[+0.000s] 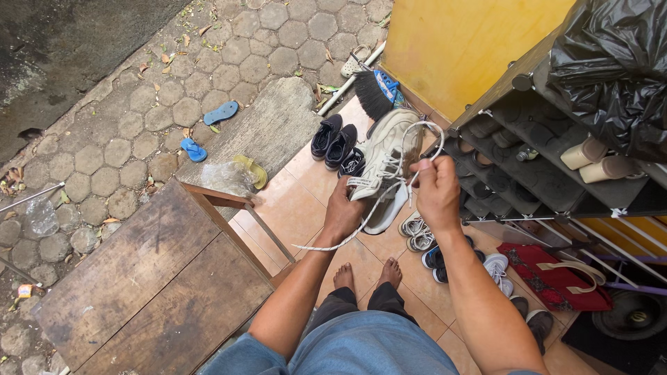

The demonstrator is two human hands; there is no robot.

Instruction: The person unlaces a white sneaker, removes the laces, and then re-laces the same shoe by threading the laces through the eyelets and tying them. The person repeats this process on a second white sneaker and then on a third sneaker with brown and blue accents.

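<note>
Sneaker, pale, held up by left hand clasped under its sole; lace pinched in closed right hand, looped above that fist, threaded through upper eyelets, long loose end trailing below left hand; lacing judged partway, unfinished.

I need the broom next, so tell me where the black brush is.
In the head view the black brush lies on the floor at top centre, against the yellow wall, just behind the beige sneaker held in the hands.

Both forearms reach forward; the left hand curls in a closed grip, the right hand fisted, raised slightly higher.
</note>
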